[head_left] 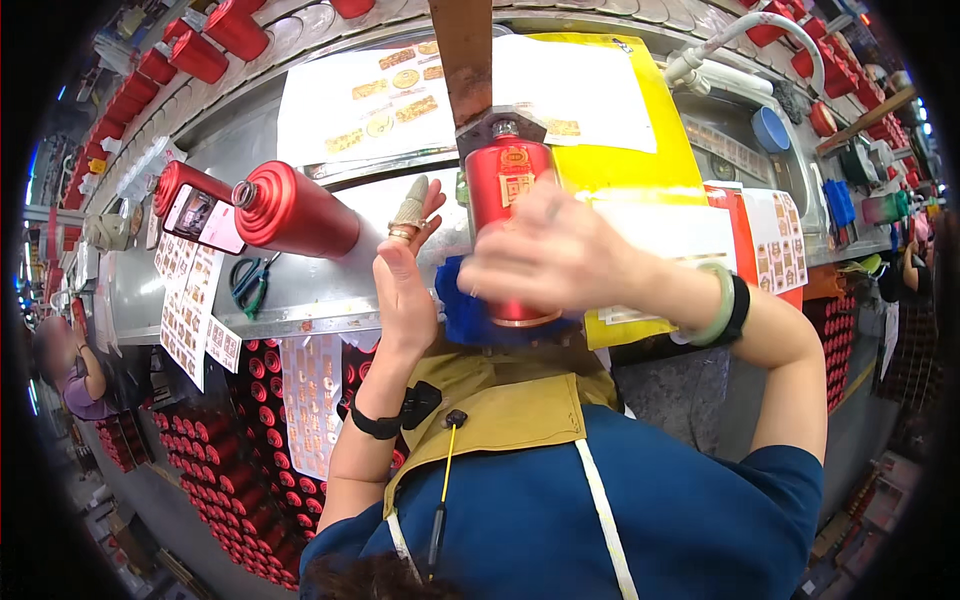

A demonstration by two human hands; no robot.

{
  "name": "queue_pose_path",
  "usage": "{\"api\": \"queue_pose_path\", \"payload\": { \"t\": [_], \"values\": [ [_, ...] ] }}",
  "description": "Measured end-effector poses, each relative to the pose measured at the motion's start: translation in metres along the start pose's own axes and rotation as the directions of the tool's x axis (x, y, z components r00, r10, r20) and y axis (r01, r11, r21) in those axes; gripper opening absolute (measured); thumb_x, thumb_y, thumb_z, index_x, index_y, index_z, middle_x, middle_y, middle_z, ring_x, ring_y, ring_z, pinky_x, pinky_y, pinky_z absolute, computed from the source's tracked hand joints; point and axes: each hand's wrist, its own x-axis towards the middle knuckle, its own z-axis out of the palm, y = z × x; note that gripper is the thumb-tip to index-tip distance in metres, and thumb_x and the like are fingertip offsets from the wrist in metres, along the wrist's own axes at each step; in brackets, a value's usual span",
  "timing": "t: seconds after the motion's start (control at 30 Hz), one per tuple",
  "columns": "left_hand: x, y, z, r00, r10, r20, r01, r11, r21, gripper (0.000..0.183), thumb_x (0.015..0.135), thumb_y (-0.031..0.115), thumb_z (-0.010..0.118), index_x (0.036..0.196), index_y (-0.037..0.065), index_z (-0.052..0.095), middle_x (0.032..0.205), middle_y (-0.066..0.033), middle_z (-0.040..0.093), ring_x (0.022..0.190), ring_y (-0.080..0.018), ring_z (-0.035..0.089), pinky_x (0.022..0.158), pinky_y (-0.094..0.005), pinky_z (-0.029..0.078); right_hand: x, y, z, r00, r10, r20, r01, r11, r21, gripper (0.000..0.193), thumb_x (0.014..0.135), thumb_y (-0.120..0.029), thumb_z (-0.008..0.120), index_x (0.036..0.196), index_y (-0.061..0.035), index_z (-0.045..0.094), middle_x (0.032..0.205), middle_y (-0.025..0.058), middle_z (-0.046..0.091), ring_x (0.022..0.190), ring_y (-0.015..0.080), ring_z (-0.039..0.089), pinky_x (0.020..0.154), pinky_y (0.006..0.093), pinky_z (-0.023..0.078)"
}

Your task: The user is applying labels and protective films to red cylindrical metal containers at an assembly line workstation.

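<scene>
A red bottle (492, 190) with gold decoration lies in front of me, its neck against a dark bracket (505, 118) on a wooden post. My right hand (560, 255) passes across the bottle's middle, its curled fingers smeared by motion, so I cannot make out whether they press on it. Just left of the bottle, my left hand (408, 285) is held up with fingers stretched and nothing in it; pale covers sit on some fingertips. Below the bottle bunches a blue cloth (457, 300).
A second red bottle (310, 215) lies at the left beside a phone (203, 217) and scissors (250, 285). Sticker sheets (360, 100) and a yellow sheet (625, 90) cover the bench. A faucet pipe (740, 35) rises back right. Stacked red bottles (220, 460) fill the floor.
</scene>
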Motion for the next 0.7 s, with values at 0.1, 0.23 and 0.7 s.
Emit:
{"api": "queue_pose_path", "payload": {
  "t": [0.1,0.23,0.7],
  "values": [
    [0.001,0.006,0.002,1.0,-0.025,-0.009,0.025,1.0,0.002,0.104,0.098,0.08,0.011,0.156,-0.002,0.041,0.15,-0.0186,0.055,0.139,-0.0292,0.053,0.117,-0.0435,0.04,0.019,-0.01,-0.013,0.96,0.101,0.262,-0.109,0.994,0.017,0.026,0.082,-0.021,0.068,0.106,-0.0118,0.07,0.088,0.0023,0.064,0.079,0.0214,0.06,0.075,0.0362,0.049],
    [-0.005,0.005,0.007,0.993,-0.115,0.004,0.115,0.99,-0.078,0.107,0.097,0.083,0.012,0.157,-0.003,0.036,0.151,-0.0205,0.052,0.139,-0.0301,0.052,0.119,-0.0446,0.039,0.026,0.074,0.0,0.958,0.287,0.0,-0.284,0.949,-0.134,0.017,0.085,-0.018,0.072,0.101,-0.0162,0.07,0.093,-0.0012,0.069,0.086,0.0208,0.063,0.077,0.0369,0.048],
    [-0.012,0.031,0.018,0.928,-0.299,0.225,0.328,0.938,-0.109,0.104,0.101,0.077,0.013,0.152,-0.01,0.037,0.15,-0.0223,0.049,0.141,-0.0283,0.047,0.121,-0.0408,0.031,-0.034,0.045,-0.011,0.854,0.48,-0.202,-0.469,0.877,0.102,0.018,0.085,-0.007,0.067,0.101,-0.0145,0.072,0.099,-0.0002,0.074,0.083,0.0215,0.065,0.08,0.036,0.048]
  ]
}}
